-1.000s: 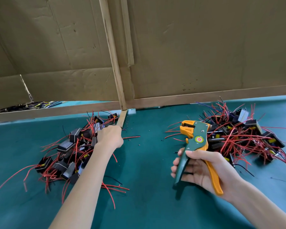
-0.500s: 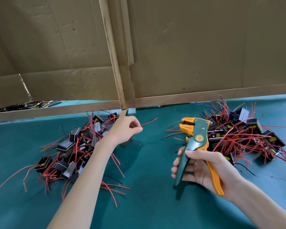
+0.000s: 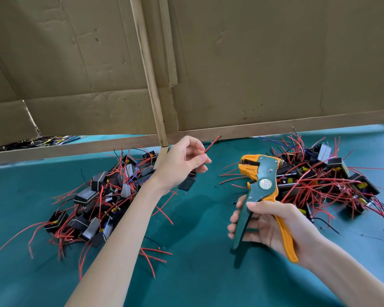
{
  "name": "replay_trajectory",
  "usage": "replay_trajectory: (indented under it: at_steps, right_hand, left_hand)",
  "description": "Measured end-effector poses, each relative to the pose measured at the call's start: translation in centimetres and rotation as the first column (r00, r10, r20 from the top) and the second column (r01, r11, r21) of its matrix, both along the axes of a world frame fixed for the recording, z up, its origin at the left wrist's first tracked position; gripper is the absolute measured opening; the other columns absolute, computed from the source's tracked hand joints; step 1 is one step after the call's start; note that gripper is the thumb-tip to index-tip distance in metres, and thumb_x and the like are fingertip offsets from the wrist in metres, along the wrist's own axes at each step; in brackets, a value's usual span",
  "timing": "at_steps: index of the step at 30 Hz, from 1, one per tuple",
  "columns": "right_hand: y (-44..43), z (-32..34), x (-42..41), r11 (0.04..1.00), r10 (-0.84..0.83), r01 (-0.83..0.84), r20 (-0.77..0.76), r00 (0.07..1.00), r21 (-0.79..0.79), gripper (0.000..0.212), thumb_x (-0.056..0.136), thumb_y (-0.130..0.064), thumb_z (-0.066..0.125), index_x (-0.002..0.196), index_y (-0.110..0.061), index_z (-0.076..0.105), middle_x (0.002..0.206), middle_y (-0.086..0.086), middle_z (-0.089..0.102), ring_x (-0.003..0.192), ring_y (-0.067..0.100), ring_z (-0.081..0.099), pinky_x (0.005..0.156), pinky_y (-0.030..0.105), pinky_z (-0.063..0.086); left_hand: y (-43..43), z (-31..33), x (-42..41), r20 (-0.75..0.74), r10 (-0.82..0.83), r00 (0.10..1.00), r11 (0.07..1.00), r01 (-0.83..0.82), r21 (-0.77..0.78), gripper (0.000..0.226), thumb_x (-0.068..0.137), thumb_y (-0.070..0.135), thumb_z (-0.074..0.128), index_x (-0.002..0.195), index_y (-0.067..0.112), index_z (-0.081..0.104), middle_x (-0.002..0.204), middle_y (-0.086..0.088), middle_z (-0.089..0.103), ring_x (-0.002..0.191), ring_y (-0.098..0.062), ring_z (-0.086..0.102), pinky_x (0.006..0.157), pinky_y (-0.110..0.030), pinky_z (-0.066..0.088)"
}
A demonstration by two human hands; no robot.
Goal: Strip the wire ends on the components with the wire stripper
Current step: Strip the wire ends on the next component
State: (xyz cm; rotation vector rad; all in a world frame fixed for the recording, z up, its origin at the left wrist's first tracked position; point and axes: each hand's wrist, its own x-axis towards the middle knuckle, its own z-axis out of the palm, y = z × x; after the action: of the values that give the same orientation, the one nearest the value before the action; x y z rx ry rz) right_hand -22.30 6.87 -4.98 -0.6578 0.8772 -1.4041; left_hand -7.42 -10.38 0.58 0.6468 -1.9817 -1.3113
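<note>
Now that the left hand (image 3: 182, 165) has lifted one component (image 3: 187, 182) off the pile (image 3: 93, 202), pinching its red wire (image 3: 211, 147), the right hand (image 3: 271, 224) grips the wire stripper (image 3: 262, 180) just beside it; insertion likely next.

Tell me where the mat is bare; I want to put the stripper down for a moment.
Bare: the mat between the left pile and right pile, below the stripper, on toward the near edge. Crowded: both piles, plus loose wires just right of the left pile.
</note>
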Motion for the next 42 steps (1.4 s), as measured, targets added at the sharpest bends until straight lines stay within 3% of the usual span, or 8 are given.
replay_trajectory:
  at_steps: [10, 18, 23, 27, 31, 37, 42]
  right_hand:
    - [0.0, 0.0, 0.0, 1.0, -0.001, 0.001, 0.004, 1.0, -0.002, 0.019, 0.07, -0.01, 0.065, 0.085, -0.001, 0.072, 0.085, 0.029, 0.064, 0.077, 0.044, 0.067, 0.069, 0.049, 0.057]
    - [-0.1, -0.1, -0.1, 1.0, 0.001, -0.001, -0.011, 1.0, 0.0, 0.019, 0.071, -0.011, 0.065, 0.086, -0.001, 0.073, 0.086, 0.029, 0.064, 0.078, 0.044, 0.067, 0.072, 0.05, 0.057]
    - [-0.1, -0.2, -0.1, 1.0, 0.003, -0.003, -0.012, 1.0, 0.0, 0.019, 0.071, -0.011, 0.066, 0.085, -0.002, 0.073, 0.086, 0.029, 0.065, 0.078, 0.044, 0.067, 0.072, 0.05, 0.057]
    - [-0.1, -0.2, -0.1, 1.0, 0.001, -0.001, -0.011, 1.0, -0.006, 0.018, 0.071, -0.011, 0.066, 0.086, -0.002, 0.073, 0.086, 0.029, 0.064, 0.078, 0.044, 0.067, 0.072, 0.05, 0.057]
    - [-0.1, -0.2, 0.0, 1.0, 0.002, -0.002, -0.009, 1.0, -0.005, 0.019, 0.07, -0.01, 0.065, 0.085, -0.002, 0.073, 0.085, 0.029, 0.065, 0.077, 0.044, 0.067, 0.07, 0.05, 0.058]
    - [-0.1, -0.2, 0.0, 1.0, 0.002, -0.002, -0.009, 1.0, -0.002, 0.019, 0.071, -0.01, 0.065, 0.085, -0.001, 0.073, 0.085, 0.029, 0.065, 0.078, 0.044, 0.067, 0.07, 0.05, 0.058]
    - [-0.1, -0.1, 0.0, 1.0, 0.01, -0.01, -0.014, 1.0, -0.006, 0.019, 0.071, -0.01, 0.065, 0.085, -0.002, 0.073, 0.085, 0.03, 0.065, 0.077, 0.044, 0.067, 0.071, 0.05, 0.057]
  left_hand:
    - [1.4, 1.3, -0.3, -0.132, -0.059, 0.989, 0.998, 0.06, 0.008, 0.014, 0.093, 0.0, 0.057, 0.091, 0.014, 0.056, 0.076, 0.0, 0.068, 0.062, -0.013, 0.059, 0.065, -0.022, 0.051]
    - [1.3, 0.7, -0.2, -0.064, -0.009, 0.998, 1.0, 0.009, -0.002, 0.016, 0.093, -0.002, 0.056, 0.086, 0.012, 0.052, 0.08, -0.006, 0.066, 0.059, -0.009, 0.059, 0.063, -0.019, 0.05]
    - [1.2, 0.8, -0.1, -0.077, 0.001, 0.997, 1.0, -0.003, -0.022, 0.018, 0.093, -0.005, 0.054, 0.088, 0.012, 0.052, 0.067, 0.006, 0.065, 0.064, -0.014, 0.059, 0.064, -0.021, 0.051]
    - [1.2, 0.8, 0.0, -0.056, 0.02, 0.998, 0.999, -0.022, -0.046, 0.021, 0.093, -0.005, 0.053, 0.083, 0.013, 0.051, 0.076, -0.003, 0.065, 0.06, -0.009, 0.057, 0.063, -0.018, 0.049]
    - [1.1, 0.7, 0.0, -0.05, 0.02, 0.999, 0.997, -0.023, -0.072, 0.021, 0.093, -0.005, 0.053, 0.088, 0.015, 0.051, 0.065, 0.01, 0.064, 0.066, -0.014, 0.059, 0.066, -0.021, 0.051]
    - [0.7, 0.4, 0.1, 0.01, 0.054, 0.998, 0.996, -0.054, -0.073, 0.024, 0.095, -0.001, 0.052, 0.085, 0.021, 0.052, 0.071, 0.008, 0.066, 0.064, -0.008, 0.059, 0.066, -0.03, 0.053]
    - [0.8, 0.3, 0.0, 0.055, 0.109, 0.993, 0.988, -0.102, -0.118, 0.033, 0.096, -0.009, 0.04, 0.083, 0.02, 0.05, 0.082, 0.001, 0.06, 0.062, -0.001, 0.053, 0.07, -0.016, 0.048]
